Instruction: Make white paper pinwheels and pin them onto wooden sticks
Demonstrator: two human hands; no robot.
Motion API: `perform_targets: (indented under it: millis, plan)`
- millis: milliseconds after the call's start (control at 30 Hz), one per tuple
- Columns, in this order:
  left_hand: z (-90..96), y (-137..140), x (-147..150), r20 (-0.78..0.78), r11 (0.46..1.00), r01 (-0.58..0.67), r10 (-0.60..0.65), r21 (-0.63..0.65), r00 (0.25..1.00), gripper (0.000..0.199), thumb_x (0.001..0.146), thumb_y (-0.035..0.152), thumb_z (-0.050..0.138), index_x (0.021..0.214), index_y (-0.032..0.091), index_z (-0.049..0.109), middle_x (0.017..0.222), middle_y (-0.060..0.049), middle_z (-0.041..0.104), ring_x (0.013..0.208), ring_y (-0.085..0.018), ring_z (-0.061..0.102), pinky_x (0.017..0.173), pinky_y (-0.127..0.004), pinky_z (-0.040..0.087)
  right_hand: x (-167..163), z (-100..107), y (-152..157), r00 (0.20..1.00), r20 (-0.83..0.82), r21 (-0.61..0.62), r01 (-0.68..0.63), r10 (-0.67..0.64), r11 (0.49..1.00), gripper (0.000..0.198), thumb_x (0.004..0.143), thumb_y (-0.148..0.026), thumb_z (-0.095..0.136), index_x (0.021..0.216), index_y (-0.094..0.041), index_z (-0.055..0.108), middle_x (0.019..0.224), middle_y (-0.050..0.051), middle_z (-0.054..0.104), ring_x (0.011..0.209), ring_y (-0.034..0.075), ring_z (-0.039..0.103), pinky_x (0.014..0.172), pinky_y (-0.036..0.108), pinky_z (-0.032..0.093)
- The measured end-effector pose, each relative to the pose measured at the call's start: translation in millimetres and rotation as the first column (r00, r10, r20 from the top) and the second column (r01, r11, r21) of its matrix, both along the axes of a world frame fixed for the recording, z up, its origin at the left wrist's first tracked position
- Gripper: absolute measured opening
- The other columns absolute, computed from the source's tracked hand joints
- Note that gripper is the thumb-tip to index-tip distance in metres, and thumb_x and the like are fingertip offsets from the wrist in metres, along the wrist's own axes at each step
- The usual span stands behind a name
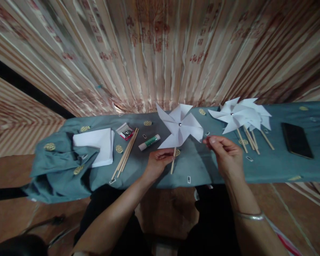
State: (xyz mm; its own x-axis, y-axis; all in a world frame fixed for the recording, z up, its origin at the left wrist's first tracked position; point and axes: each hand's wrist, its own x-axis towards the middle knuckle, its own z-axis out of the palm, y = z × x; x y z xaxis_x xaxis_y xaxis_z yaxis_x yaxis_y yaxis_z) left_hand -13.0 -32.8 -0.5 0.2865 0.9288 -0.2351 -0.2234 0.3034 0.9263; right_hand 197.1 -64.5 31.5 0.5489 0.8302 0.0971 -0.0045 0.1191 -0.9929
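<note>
My left hand [160, 161] is closed around the wooden stick of a white paper pinwheel [185, 133], holding it upright over the table. A silvery pin head shows at the pinwheel's centre. Close by the tip of its right blade, my right hand [226, 153] has thumb and forefinger pinched together. Whether those fingertips grip the paper or something small, I cannot tell. Several finished-looking pinwheels [233, 115] lie overlapping to the right, their sticks pointing toward me. A glue stick [149, 142] with a green label lies left of the held pinwheel.
Several loose wooden sticks [126, 154] lie beside a small open box of pins [126, 131]. Farther left, a stack of white paper [104, 142] is partly covered by bunched tablecloth [61, 163]. A black phone [297, 139] lies at right. A pleated curtain [160, 57] hangs behind the table.
</note>
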Motion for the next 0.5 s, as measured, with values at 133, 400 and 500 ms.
perform_targets:
  millis: [133,400,500]
  plan:
    - [-2.3,-1,1,-0.012,0.999,0.025,-0.025,-0.021,1.0,0.029,0.055,0.027,0.087,0.082,0.017,0.081,0.083,-0.006,0.079,0.077,-0.021,0.071,0.084,-0.037,0.057,-1,-6,8,0.999,0.015,-0.002,0.035,-0.035,0.999,0.033,0.061,-0.045,0.088,0.086,-0.025,0.077,0.081,0.001,0.077,0.073,0.017,0.069,0.073,0.033,0.056]
    - [-1.9,1,0,0.008,1.0,0.002,-0.002,-0.025,1.0,0.028,0.056,0.024,0.087,0.082,0.017,0.081,0.082,-0.006,0.078,0.078,-0.02,0.071,0.086,-0.036,0.056,-16,-8,9,0.998,-0.052,-0.053,-0.04,0.037,0.998,0.03,0.06,-0.046,0.087,0.08,-0.025,0.077,0.071,0.0,0.075,0.067,0.016,0.066,0.067,0.03,0.053]
    - [-2.7,2,0,0.018,0.999,-0.017,0.017,-0.033,1.0,0.027,0.054,0.023,0.087,0.08,0.017,0.08,0.08,-0.005,0.078,0.076,-0.019,0.07,0.083,-0.034,0.056,-22,-6,7,0.998,-0.043,-0.082,-0.048,0.045,0.995,0.029,0.06,-0.047,0.087,0.076,-0.025,0.077,0.069,-0.001,0.074,0.062,0.015,0.063,0.062,0.028,0.05]
